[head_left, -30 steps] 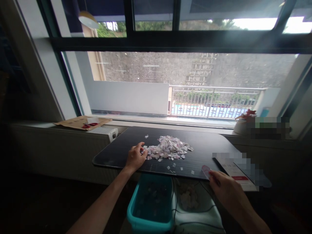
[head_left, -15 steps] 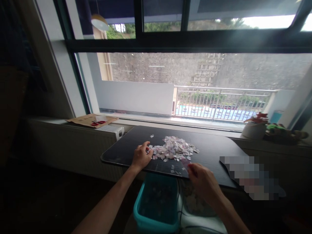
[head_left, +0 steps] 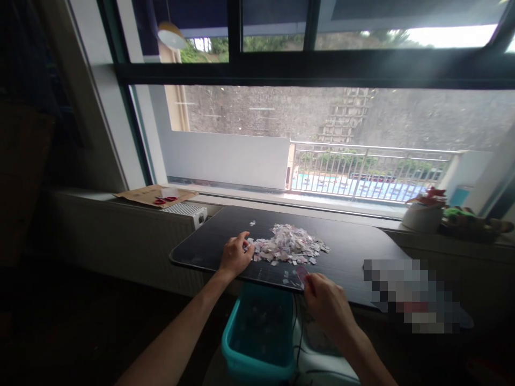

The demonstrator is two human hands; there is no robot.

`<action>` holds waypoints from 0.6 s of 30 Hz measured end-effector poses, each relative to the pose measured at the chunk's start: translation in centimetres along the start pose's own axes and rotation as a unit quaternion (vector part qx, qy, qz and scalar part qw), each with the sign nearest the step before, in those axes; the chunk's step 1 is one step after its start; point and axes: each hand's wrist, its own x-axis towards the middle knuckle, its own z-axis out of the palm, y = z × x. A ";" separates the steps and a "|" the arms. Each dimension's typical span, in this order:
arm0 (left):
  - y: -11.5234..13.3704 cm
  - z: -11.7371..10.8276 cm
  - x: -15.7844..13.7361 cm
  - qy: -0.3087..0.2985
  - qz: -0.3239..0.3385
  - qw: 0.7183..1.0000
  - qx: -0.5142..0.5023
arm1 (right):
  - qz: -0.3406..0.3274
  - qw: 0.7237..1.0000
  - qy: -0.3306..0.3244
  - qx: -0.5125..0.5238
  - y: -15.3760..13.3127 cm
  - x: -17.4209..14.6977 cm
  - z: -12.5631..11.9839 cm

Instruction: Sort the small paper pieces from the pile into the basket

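A loose pile of small whitish, partly pinkish paper-like pieces [head_left: 295,241] lies on the black table [head_left: 346,246]. My left hand [head_left: 237,254] rests at the pile's left edge, fingers curved and thumb apart from them, touching or nearly touching the pieces. Near the table's front edge, my right hand [head_left: 325,292] is closed on a thin, see-through reddish flat piece [head_left: 301,274]. Its tip is beside a few scattered pieces [head_left: 286,277] below the pile. The fingers cover the rest of that flat piece, so its kind is unclear.
Under the table's front edge stands a turquoise bin [head_left: 257,362], with a pale container [head_left: 317,359] beside it. Red-handled scissors [head_left: 164,200] lie on brown paper [head_left: 137,197] at the left. A white pot [head_left: 422,215] stands on the sill; a blurred-out item lies on the right.
My right hand has shifted left and slightly down, bringing the reddish flat piece over by the scattered pieces. My left hand stays at the pile's edge. The view has shifted slightly.
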 end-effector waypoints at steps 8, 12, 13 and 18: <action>0.0 0.4 0.0 0.015 -0.005 1.000 -0.004 | 0.039 0.999 -0.005 -0.022 2.5 0.1 -1.1; 0.1 0.2 -0.1 0.011 -0.007 1.000 -0.003 | 0.002 1.000 -0.016 0.005 1.5 -1.1 -0.5; 0.2 0.1 -0.2 0.009 -0.007 1.000 -0.003 | -0.007 1.000 -0.016 0.019 0.7 -1.2 -0.1; 0.0 0.2 -0.1 0.011 -0.005 1.000 -0.004 | -0.032 0.997 -0.020 0.062 -2.0 0.0 0.8</action>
